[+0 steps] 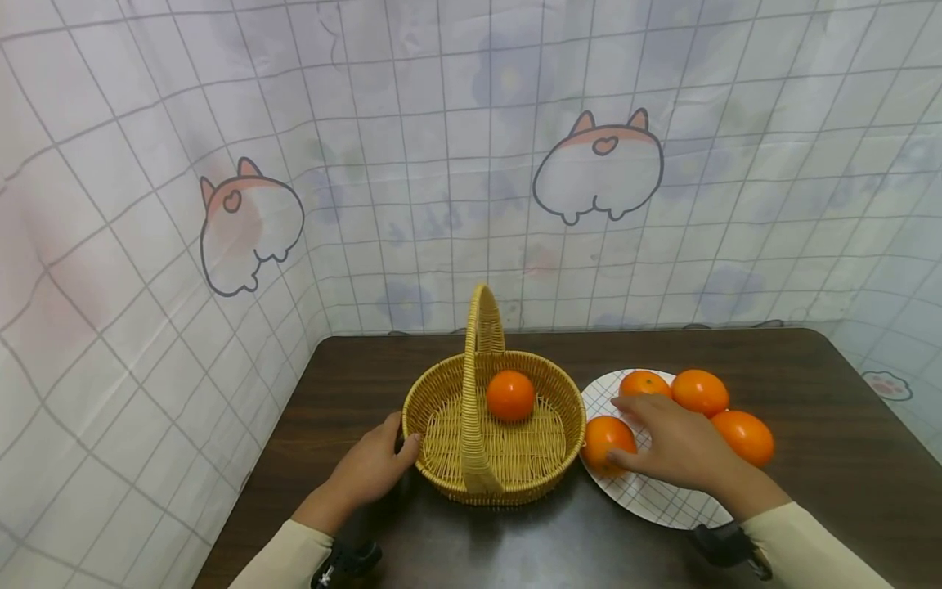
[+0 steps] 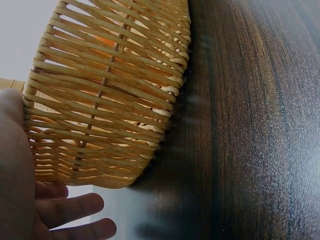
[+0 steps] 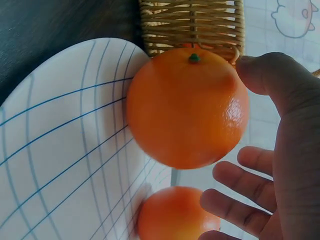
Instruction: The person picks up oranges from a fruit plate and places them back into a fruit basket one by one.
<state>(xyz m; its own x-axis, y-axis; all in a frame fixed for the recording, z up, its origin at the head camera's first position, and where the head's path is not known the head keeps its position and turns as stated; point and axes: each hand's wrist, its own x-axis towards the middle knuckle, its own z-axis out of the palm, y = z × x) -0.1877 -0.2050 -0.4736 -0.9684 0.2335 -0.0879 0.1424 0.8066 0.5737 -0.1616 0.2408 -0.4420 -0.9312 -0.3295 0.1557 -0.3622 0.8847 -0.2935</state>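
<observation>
A yellow wicker basket (image 1: 434,483) with an upright handle stands on the table, one orange (image 1: 511,396) inside it. My left hand (image 1: 371,462) holds the basket's left rim, thumb over the edge and fingers along the outer wall (image 2: 105,95). To the right, a white plate with grid lines (image 1: 666,507) bears several oranges. My right hand (image 1: 677,442) hovers above it, thumb and fingers spread around the front-left orange (image 3: 187,110). That orange lies beside the basket's wall; the thumb tip is at its surface, while the other fingers look apart from it.
Behind the right hand, more oranges sit at the plate's back (image 1: 643,383) and right side (image 1: 743,438). The dark wooden table (image 1: 530,540) reaches back to a grid-patterned cloth wall (image 1: 471,164), which also runs along the left and right sides.
</observation>
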